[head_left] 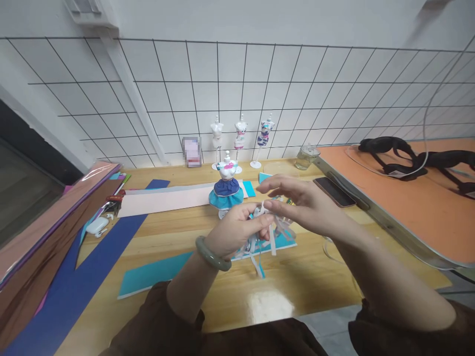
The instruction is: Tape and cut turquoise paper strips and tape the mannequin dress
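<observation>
My left hand (247, 222), with a green bangle (213, 254) on its wrist, is closed around a bunch of narrow pale and blue strips (272, 237). The strips dangle loosely below the fingers; whether they are paper or cloth I cannot tell. Just to the right, my right hand (309, 200) is stretched out, thumb and fingers apart. Its thumb tip is close to the top of the strips; any contact is unclear. Behind my left hand stands a small dress form (227, 183) in a blue and turquoise skirt. Under the strips lies a turquoise sheet (159, 271).
Three more small dress forms (240, 136) stand by the tiled wall. A glass jar (307, 155) and a phone (334, 192) are at right, beside an orange surface (374, 193) with black straps. At left lie a pale pink strip (166, 201), dark blue sheets (107, 257) and a white earbud case (97, 225).
</observation>
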A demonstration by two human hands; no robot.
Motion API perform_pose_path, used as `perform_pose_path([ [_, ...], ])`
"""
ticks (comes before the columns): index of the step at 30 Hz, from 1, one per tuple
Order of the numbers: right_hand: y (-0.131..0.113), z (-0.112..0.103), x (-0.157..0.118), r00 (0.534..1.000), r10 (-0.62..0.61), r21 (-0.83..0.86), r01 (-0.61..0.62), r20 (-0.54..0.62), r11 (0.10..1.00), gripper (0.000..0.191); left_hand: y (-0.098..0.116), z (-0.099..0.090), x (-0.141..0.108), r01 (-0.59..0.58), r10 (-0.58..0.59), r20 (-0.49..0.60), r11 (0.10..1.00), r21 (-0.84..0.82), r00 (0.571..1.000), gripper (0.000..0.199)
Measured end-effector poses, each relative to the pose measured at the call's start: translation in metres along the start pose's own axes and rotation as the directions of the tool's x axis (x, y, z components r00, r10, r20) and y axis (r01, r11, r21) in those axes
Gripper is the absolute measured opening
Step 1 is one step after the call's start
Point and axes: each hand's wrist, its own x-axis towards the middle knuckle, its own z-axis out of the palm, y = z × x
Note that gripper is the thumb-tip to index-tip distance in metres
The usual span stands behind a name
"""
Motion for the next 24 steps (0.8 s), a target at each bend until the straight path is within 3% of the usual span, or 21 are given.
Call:
perform_pose_path([
  [2, 0.015, 0.012, -0.003, 0.992, 0.085, 0.318, -0.11, 0.09, 0.942, 0.04, 0.0, 0.0, -0.001, 0.003, -0.003, 0.002, 0.999, -0.038, 1.0, 0.019],
  [4, 0.032, 0.029, -0.008, 0.96, 0.072, 0.57, -0.22, 0.271, 0.791, 0.043, 0.003, 0.0, -0.003, -0.006, 0.005, -0.015, 0.999, -0.053, 1.0, 0.019],
  [7, 0.054, 0.055, -0.022, 0.934, -0.005, 0.749, -0.284, 0.358, 0.599, 0.045, 0.009, -0.003, -0.006, -0.006, 0.008, -0.058, 1.0, 0.027, 0.998, 0.027],
  [9, 0.062, 0.067, -0.032, 0.899, -0.037, 0.755, -0.343, 0.436, 0.559, 0.038, 0.012, -0.006, -0.007, -0.036, 0.052, -0.104, 0.988, 0.147, 0.993, 0.029],
  [12, 0.068, 0.074, -0.046, 0.863, 0.073, 0.705, -0.455, 0.5, 0.544, 0.026, 0.014, -0.01, -0.007, -0.121, 0.214, -0.234, 0.927, 0.355, 0.948, 0.022],
  [14, 0.072, 0.074, -0.054, 0.841, 0.201, 0.669, -0.525, 0.502, 0.526, 0.026, 0.013, -0.01, -0.005, -0.146, 0.269, -0.283, 0.909, 0.391, 0.921, 0.017],
  [17, 0.078, 0.073, -0.063, 0.81, 0.279, 0.599, -0.574, 0.517, 0.558, 0.031, 0.012, -0.005, -0.003, -0.146, 0.186, -0.232, 0.973, 0.178, 0.955, 0.018],
  [20, 0.079, 0.068, -0.069, 0.798, 0.263, 0.551, -0.574, 0.543, 0.606, 0.034, 0.009, -0.001, -0.001, -0.024, 0.024, -0.122, 1.0, 0.007, 0.992, 0.021],
  [22, 0.073, 0.061, -0.07, 0.787, 0.258, 0.468, -0.558, 0.56, 0.685, 0.034, 0.004, -0.002, 0.001, 0.021, -0.001, -0.146, 0.991, 0.134, 0.989, 0.021],
  [24, 0.064, 0.049, -0.07, 0.785, 0.269, 0.327, -0.506, 0.558, 0.798, 0.033, -0.004, -0.005, 0.006, 0.026, 0.072, -0.217, 0.908, 0.419, 0.973, 0.018],
])
